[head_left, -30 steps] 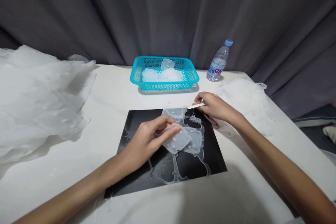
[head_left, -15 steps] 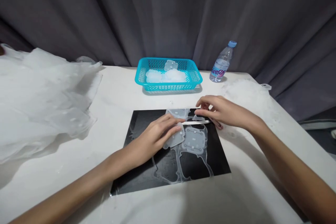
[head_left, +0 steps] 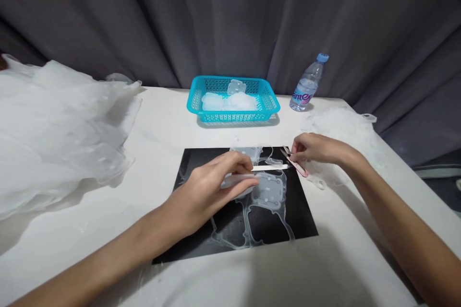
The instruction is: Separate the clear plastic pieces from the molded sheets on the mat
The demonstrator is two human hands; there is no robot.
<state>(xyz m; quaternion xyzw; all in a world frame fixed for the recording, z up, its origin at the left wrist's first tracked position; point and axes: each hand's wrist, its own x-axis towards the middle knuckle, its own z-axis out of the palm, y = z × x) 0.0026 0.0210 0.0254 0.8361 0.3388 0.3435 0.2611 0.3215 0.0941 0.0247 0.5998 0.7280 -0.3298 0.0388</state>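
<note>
My left hand pinches a flat translucent plastic piece between thumb and fingers, tilted up over the black mat. A slim white pen-like stick lies just beyond its fingertips, pointing right. My right hand is closed, thumb and fingertips on small pink-handled scissors at the mat's right edge. On the mat lies a clear plastic frame with thin runners; one rounded panel sits in it, and another panel lies farther back, partly covered by my left hand.
A turquoise basket holding several translucent pieces stands at the back, with a water bottle to its right. A large heap of translucent plastic sheets fills the table's left side. Clear scraps lie at the right.
My left hand has lifted and tilted the plastic piece it was resting on. My right hand has moved right, away from a clear scrap, and closed at the scissors.
</note>
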